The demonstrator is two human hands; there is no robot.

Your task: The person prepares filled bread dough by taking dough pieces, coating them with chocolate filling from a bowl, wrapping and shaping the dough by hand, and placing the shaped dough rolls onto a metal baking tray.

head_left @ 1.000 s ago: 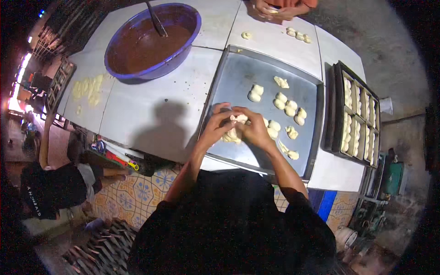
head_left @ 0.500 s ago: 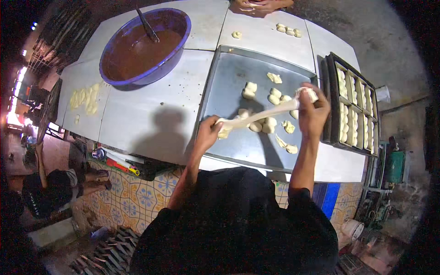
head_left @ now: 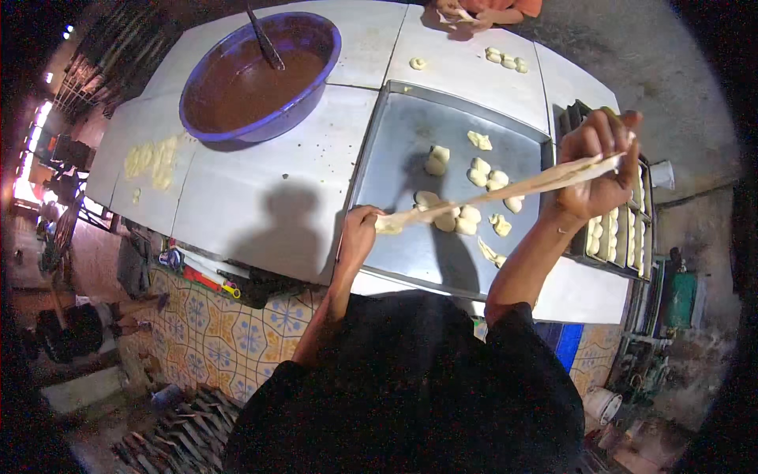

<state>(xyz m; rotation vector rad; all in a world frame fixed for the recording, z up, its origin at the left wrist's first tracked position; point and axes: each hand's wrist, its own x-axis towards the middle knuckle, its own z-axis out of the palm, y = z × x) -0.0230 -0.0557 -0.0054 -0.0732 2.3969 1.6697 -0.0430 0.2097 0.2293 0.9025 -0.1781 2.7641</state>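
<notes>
A long strip of pale dough point(head_left: 497, 192) is stretched between my two hands, above a shallow metal tray point(head_left: 474, 101). My left hand point(head_left: 360, 235) pinches its lower end over the tray's left edge. The other end is gripped by my right hand point(head_left: 596, 170), raised higher over the tray's right side and partly in front of the dark loaf pans. Beneath the strip, several dough balls point(head_left: 438, 160) and torn dough scraps point(head_left: 478, 141) lie on the tray. The strip hides part of the dough under it.
A blue basin point(head_left: 260, 79) of brown filling with a spatula stands far left. Flattened dough point(head_left: 152, 162) lies left of it. Dark pans point(head_left: 616, 229) with dough rolls sit at right. Across the table another person's hands point(head_left: 466, 14) hold dough; dough balls point(head_left: 505, 59) lie near them.
My right hand has moved up and to the right, drawing the dough strip longer. My left hand has stayed nearly in place. The other person's hands have shifted.
</notes>
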